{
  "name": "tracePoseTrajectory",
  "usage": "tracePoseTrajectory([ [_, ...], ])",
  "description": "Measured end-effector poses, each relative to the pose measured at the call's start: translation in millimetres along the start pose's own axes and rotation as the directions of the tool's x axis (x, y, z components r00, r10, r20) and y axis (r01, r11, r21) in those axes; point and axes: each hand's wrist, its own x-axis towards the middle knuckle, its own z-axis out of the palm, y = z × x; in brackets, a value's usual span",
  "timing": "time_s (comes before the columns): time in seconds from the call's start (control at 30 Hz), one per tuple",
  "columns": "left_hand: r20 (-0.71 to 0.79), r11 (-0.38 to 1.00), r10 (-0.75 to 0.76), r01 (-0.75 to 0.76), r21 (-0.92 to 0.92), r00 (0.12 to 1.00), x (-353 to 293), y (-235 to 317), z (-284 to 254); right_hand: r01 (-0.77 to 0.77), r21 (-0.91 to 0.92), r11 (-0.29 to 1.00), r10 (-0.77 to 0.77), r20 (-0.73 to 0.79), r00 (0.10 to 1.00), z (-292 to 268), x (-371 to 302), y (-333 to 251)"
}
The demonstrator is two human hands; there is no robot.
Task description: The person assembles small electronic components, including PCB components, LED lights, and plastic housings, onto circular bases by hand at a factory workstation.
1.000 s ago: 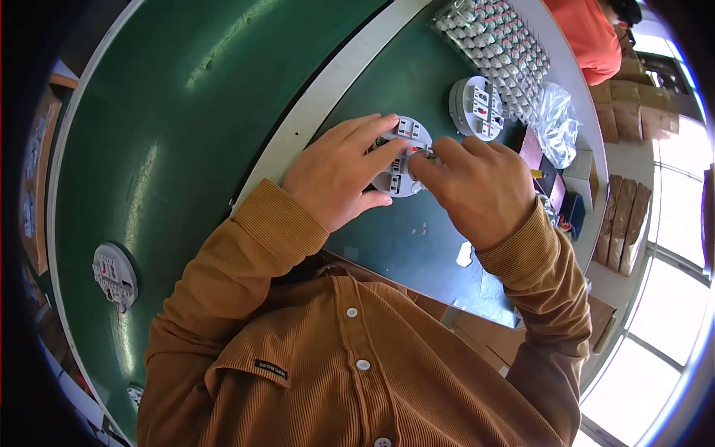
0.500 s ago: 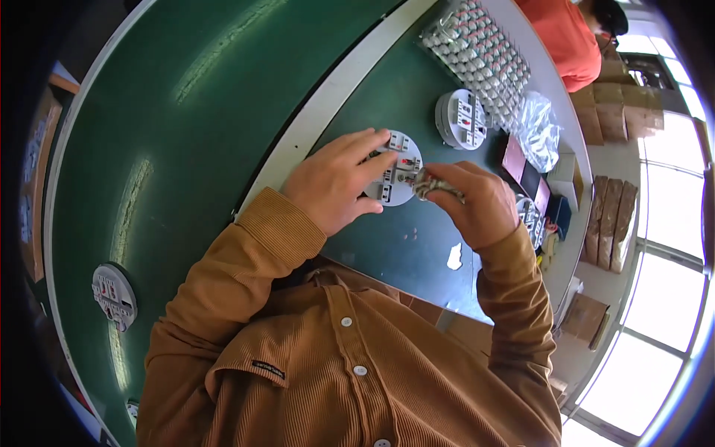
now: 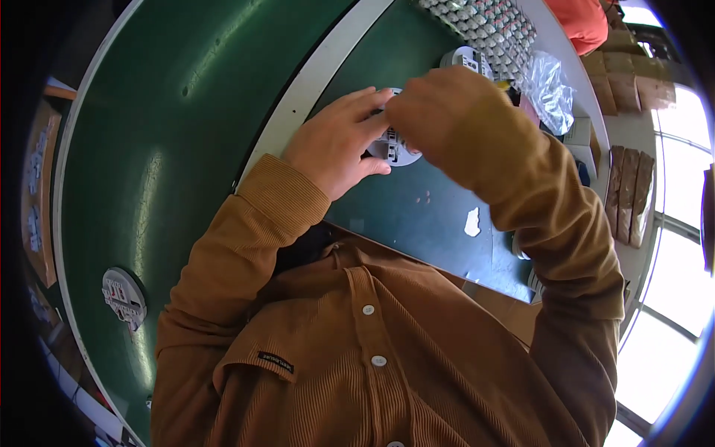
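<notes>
A round white plastic unit [image 3: 402,153] with small slots and parts lies on the green table in front of me, largely covered by my hands. My left hand [image 3: 339,138] grips it from the left, its fingers along the far edge and its thumb by the near edge. Over the unit's right side is my right hand [image 3: 436,112], closed and slightly blurred. Whatever it holds is hidden beneath it. A similar round unit [image 3: 469,61] stands beyond my right hand, partly covered by it.
A tray of small red-and-silver parts [image 3: 491,33] is at the far right, beside a clear plastic bag [image 3: 550,89]. Left of a pale rail [image 3: 313,82], another round unit [image 3: 124,296] lies on the green surface. A person in red [image 3: 581,26] is at the far right.
My right hand has moved left and over the unit, hiding the grey metallic bunch it held. My left hand stays on the unit. The whole view has shifted slightly.
</notes>
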Motion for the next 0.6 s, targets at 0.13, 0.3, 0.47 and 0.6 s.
tracePoseTrajectory([
  [0.13, -0.029, 1.000, 0.023, -0.023, 0.016, 0.999, -7, -7, -4, -0.242, 0.293, 0.925, 0.213, 0.129, 0.969, -2, -4, -3],
  [0.3, -0.126, 0.996, 0.067, -0.059, 0.070, 0.990, -4, -9, 0, -0.325, 0.835, 0.445, 0.585, 0.003, 0.811, 79, -73, -18],
  [0.47, -0.190, 0.984, 0.107, -0.077, 0.158, 0.976, 17, 28, -1, -0.354, 0.741, 0.571, 0.777, -0.349, 0.524, 132, -84, -49],
  [0.6, -0.200, 0.996, 0.004, 0.015, 0.091, 0.980, -5, 36, 20, -0.227, 0.823, 0.520, 0.801, -0.379, 0.463, 156, -81, -60],
])
